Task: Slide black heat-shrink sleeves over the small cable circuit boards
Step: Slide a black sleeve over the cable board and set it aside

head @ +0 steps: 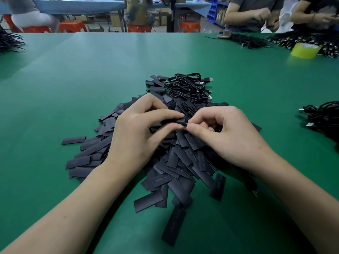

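Note:
A big heap of flat black heat-shrink sleeves [170,162] lies on the green table [73,88] in front of me. My left hand [139,132] pinches one black sleeve [170,121] between thumb and fingers above the heap. My right hand [225,134] meets it from the right, its thumb and forefinger pinching the cable end [185,123] at the sleeve's mouth. The small circuit board itself is hidden by my fingers and the sleeve. A bundle of coiled black USB cables [189,87] sits just behind the heap.
More black cables [324,118] lie at the right edge. A yellow-green tape roll [305,50] and piles of cables [256,42] sit at the far right, where other people work. Another cable pile [9,41] is at the far left.

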{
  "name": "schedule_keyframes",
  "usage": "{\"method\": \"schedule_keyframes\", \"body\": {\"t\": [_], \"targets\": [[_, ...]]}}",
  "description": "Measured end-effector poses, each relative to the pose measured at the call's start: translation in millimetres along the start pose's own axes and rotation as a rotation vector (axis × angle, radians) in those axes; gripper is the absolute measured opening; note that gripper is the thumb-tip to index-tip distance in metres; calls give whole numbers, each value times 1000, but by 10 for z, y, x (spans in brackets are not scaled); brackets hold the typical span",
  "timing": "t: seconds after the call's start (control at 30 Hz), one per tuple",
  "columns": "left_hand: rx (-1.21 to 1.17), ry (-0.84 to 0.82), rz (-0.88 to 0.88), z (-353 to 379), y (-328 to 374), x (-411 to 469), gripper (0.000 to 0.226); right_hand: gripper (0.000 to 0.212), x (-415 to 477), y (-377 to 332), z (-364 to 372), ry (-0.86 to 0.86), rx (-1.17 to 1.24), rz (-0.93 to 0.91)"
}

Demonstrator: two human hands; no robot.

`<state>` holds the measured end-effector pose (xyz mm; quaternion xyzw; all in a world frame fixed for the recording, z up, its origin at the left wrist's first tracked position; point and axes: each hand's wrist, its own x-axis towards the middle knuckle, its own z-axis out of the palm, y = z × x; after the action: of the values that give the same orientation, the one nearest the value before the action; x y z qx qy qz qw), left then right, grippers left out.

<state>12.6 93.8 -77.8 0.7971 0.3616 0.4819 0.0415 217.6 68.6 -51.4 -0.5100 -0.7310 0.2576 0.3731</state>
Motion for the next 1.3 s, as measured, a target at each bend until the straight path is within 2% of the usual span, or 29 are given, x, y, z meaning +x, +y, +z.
{"method": "schedule_keyframes", "body": {"t": [0.17,0.27,0.43,0.67,0.87,1.17,1.3], "targets": [[-72,148,-191,14,40,16,27,15,6,16,18,73,22,20],[-134,214,-268,25,69,9,24,14,1,14,25,90,63,35],[-174,177,-323,55,106,0,25,14,-13,8,73,86,100,42],[-216,132,-402,72,113,4,32,14,-33,1,96,121,3,-29],[-165,84,-370,81,139,8,38,11,-46,16,107,119,-10,-70],[-132,99,-390,76,180,22,41,10,-38,27,158,101,-17,-92],[-114,78,-413,64,193,30,43,7,-41,57,151,126,-97,-118]]}}
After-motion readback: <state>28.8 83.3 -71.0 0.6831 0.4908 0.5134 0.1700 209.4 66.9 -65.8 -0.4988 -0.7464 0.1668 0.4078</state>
